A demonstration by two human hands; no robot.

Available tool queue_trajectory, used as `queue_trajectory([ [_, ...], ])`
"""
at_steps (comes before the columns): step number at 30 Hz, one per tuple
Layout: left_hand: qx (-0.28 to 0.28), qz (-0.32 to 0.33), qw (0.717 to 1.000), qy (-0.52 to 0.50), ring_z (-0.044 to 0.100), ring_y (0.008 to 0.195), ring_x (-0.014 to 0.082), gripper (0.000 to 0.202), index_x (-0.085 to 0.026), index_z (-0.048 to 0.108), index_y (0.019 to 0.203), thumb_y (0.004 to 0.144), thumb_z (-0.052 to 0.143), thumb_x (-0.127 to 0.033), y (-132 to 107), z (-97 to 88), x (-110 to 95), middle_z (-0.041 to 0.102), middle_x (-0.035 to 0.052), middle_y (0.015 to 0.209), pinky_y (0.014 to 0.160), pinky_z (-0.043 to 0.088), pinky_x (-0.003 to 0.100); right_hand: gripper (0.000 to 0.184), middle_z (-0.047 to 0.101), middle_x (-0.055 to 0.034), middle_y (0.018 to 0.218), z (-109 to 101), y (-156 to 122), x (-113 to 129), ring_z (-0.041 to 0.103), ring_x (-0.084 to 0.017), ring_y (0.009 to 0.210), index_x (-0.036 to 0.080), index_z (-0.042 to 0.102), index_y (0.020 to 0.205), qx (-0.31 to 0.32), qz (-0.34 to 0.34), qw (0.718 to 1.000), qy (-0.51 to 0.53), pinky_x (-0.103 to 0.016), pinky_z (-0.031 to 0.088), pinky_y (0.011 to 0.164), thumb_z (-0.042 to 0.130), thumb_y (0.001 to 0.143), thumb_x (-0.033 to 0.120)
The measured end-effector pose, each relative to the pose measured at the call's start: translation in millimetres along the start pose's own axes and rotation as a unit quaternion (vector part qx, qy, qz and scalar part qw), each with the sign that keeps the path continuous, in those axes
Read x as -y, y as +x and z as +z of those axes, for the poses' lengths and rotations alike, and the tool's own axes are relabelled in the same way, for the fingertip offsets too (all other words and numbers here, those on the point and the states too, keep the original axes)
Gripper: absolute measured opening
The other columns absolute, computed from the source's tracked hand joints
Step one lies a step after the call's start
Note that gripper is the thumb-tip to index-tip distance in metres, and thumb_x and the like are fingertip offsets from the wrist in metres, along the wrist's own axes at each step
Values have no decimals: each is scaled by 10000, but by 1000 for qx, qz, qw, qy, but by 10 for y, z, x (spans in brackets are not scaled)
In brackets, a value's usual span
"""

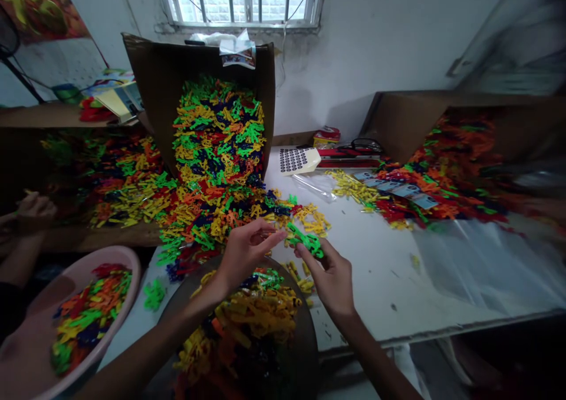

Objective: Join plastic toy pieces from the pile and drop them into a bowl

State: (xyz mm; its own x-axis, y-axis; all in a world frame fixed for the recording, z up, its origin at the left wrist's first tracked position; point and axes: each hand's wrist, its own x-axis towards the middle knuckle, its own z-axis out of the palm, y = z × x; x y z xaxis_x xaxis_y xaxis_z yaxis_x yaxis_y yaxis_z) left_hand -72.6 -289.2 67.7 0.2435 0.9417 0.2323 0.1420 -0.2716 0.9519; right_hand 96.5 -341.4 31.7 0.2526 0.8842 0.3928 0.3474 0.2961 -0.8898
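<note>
- Showing behind the grip, slightly right, a pale panel (pixel 295 161) with rows of dark round marks; too small to read.
- Lying farther right of the grip, pale-blue cards (pixel 398 189) with small dark print; not legible.
- Hanging over the front edge of the cardboard box (pixel 148 85), behind and left of the grip, a printed card (pixel 239 58); also unreadable.
- Far left and above the grip, bold gold characters on a red poster (pixel 42 5); cannot make them out with certainty.
- Holding green plastic pieces (pixel 312 244) in the right hand (pixel 335 273), pinched firmly between thumb and bent fingers, above the white table (pixel 375 276).
- Held just left of those pieces, the left hand (pixel 243 250), thumb and forefinger tips close together; cannot tell whether touching or gripping anything.
- Directly below the grip, a dark bowl (pixel 309 335) with mixed coloured pieces (pixel 256 306).
</note>
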Motion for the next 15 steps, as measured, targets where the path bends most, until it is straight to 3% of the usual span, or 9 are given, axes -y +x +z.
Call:
queue_trajectory([
  [6,-12,28,999,28,500,574,88,304,-151,638,752,833,680,-441,-60,39,20,563,-29,652,542,384,183,240,726,-14,810,-53,-30,-46,637,-169,705,194,706,918,16,-29,998,-45,-244,496,715,639,891,423],
  [11,48,-30,998,-32,509,546,103,321,-148,619,744,815,681,-455,-100,18,74,546,-30,600,522,394,194,281,719,-19,770,-132,-10,-81,652,-186,714,180,706,889,133,55,986,85,-249,505,657,648,875,455],
  [15,99,-60,993,2,505,562,106,353,-148,608,755,818,661,-492,-183,-201,-12,561,-23,618,525,365,193,300,726,-24,811,-118,-76,-8,672,-200,765,186,719,860,215,87,961,152,-275,518,712,634,882,473],
])
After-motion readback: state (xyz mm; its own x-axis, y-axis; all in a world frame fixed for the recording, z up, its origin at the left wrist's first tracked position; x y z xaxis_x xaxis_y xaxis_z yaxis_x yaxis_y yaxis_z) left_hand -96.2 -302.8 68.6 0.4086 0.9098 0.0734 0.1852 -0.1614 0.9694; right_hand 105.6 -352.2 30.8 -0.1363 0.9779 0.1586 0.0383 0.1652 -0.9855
